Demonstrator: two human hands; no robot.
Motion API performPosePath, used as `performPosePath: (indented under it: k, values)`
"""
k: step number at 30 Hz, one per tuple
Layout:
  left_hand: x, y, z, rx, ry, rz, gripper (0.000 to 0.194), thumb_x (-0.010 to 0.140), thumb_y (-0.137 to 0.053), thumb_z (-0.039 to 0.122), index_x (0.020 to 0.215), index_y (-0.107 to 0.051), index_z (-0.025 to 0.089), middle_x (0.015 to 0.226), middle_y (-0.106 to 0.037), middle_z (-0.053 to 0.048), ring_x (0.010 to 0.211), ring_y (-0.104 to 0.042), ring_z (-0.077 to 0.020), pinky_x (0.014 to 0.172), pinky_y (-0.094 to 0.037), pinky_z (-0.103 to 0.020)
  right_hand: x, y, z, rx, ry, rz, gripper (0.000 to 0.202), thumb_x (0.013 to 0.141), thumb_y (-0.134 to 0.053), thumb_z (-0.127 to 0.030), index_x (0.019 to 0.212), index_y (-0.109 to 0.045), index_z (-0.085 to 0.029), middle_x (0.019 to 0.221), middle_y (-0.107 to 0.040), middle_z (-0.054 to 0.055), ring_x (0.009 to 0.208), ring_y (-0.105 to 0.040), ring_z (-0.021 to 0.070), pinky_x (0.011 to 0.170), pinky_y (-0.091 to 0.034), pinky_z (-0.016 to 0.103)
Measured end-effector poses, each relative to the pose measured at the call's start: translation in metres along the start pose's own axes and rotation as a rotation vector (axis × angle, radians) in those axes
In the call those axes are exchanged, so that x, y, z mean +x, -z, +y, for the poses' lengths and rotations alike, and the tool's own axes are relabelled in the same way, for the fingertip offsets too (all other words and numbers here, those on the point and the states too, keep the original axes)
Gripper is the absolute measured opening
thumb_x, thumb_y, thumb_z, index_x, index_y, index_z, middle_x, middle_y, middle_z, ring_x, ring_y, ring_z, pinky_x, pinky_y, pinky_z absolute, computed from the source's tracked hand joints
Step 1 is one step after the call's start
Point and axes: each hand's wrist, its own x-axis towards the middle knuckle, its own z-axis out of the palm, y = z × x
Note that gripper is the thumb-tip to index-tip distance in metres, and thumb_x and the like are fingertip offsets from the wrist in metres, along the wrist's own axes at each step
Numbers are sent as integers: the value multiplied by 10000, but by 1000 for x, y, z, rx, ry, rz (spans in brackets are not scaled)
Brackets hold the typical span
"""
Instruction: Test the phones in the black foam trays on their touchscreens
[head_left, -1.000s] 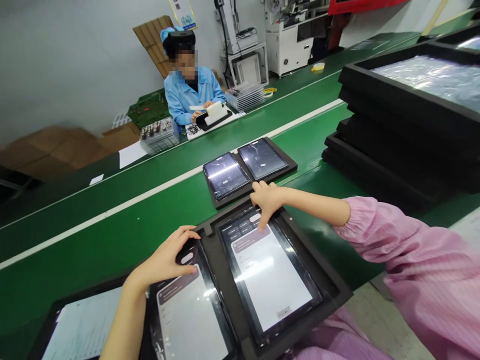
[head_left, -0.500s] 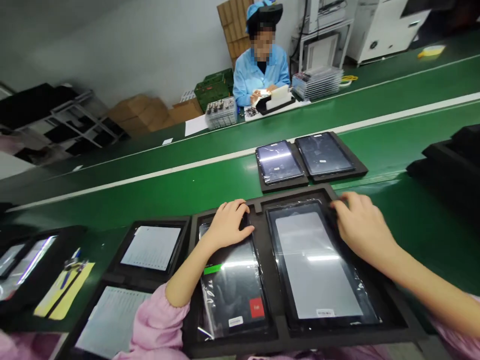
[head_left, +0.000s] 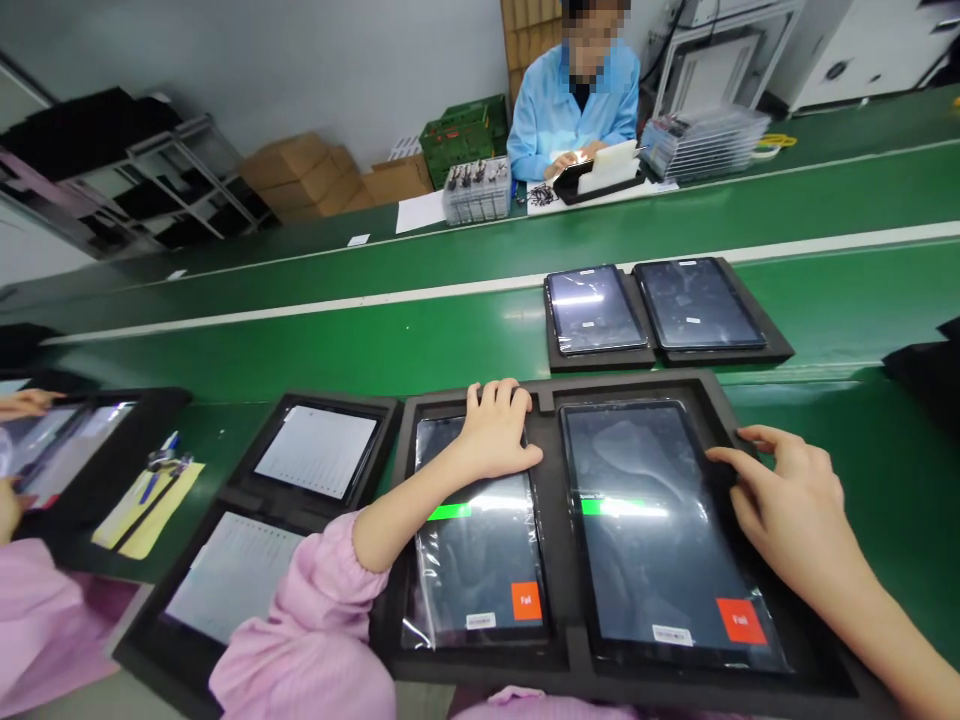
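Note:
Two tablets lie side by side in a black foam tray (head_left: 559, 520). Each screen shows a green bar and a red "Fail" box. My left hand (head_left: 496, 430) rests over the upper end of the left tablet (head_left: 480, 560), fingers apart and holding nothing. At the right edge of the right tablet (head_left: 637, 550) is my right hand (head_left: 795, 500), its thumb near the screen's side and its fingers bent over the tray's rim. It holds nothing that I can see.
Beyond the tray lie two tablets (head_left: 596, 310) in foam. To the left are a foam tray with two lit tablets (head_left: 315, 450), a yellow pad (head_left: 161, 510) with pens, and another person's hands (head_left: 26, 403). A person in blue (head_left: 574, 110) sits across the green bench (head_left: 450, 330).
The right tablet's screen has gone from pale grey to dark with a green bar and red box. My right hand has shifted down along the tray's side. The view has tilted.

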Motion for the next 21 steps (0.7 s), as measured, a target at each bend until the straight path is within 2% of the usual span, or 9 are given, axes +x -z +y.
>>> performPosePath:
  k: [2,6,8,14,18,21]
  values:
    - [1,0,-4,-45,-14,6,362,765,-648,301,1090,-531,193,1304,-537,-159,1260,-476,-342,1142,-309,-548,-3,-3,7,13,46,-19,345,871,-495,-175,1117,-725,-250,1242,-539,173,980,-562,381,716,-516,521]
    - [1,-3,-9,-97,-26,31,316,784,-609,285,1077,-524,203,1294,-533,-156,1254,-469,-354,1117,-310,-552,-6,-9,10,-19,-41,-47,366,866,-541,-225,1200,-686,-260,1256,-515,188,999,-552,434,707,-518,576]
    - [0,-4,-9,-112,-28,39,315,783,-601,284,1078,-523,206,1300,-531,-156,1246,-469,-359,1116,-304,-560,-6,-12,10,-16,-42,-46,437,841,-547,-214,1264,-654,-243,1255,-485,207,1037,-542,457,728,-521,605]
    - [2,-4,-2,-64,-8,25,335,784,-599,259,1106,-538,189,1323,-521,-180,1243,-465,-376,1107,-314,-571,-6,-16,21,72,-7,-68,523,836,-508,-141,1324,-636,-278,1304,-415,184,1090,-539,418,834,-520,601]
    - [4,-2,6,-12,19,-15,399,813,-583,218,1205,-530,167,1376,-484,-223,1261,-450,-424,1098,-287,-663,-1,-8,9,75,-54,-69,473,869,-449,-122,1273,-669,-235,1293,-418,199,1100,-521,427,809,-520,587]
    - [5,0,4,13,1,-24,385,839,-585,225,1216,-533,167,1375,-490,-225,1273,-464,-412,1104,-303,-647,3,0,-8,52,-123,-79,470,880,-426,-114,1268,-675,-209,1311,-428,214,1142,-507,445,827,-519,598]
